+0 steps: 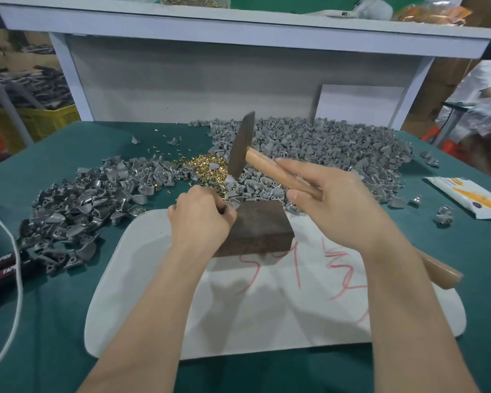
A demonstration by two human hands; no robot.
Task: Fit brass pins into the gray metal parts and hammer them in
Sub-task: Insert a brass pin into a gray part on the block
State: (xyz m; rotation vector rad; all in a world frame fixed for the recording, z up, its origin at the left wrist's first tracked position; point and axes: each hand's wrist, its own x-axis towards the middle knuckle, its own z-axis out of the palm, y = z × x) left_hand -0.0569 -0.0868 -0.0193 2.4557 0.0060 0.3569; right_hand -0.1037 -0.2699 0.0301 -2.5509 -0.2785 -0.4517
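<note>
While the right hand [340,205] gripped the hammer [240,146] by its pale, smooth wooden handle, thumb laid along the shaft and fingers wrapped beneath, the dark, dull metal head stood raised and tilted, wedge end uppermost, over the near edge of the heaps. The rounded butt of the handle showed past the right forearm.

Left hand [199,219]: fingers curled tight at the upper left corner of a dark brown rectangular block [261,231], knuckles up. Whether they pinched a part could not be told; the fingertips hid it.

The block sat on a white mat [267,307] with rounded corners and red scrawl across it. The mat lay on a matte green cloth [40,321].

Brass pins [207,164]: a small glittering heap beyond the block, with strays scattered farther back on the cloth. Gray metal parts [77,208]: angular, wedge-like castings, dull and cast-rough, in a loose pile left of the mat, with a second, broader pile [323,140] behind the hammer and a few singles off to the right.

A white and yellow packet [471,197] lay flat at the right edge. A white cord [14,279] ran down the left side.
</note>
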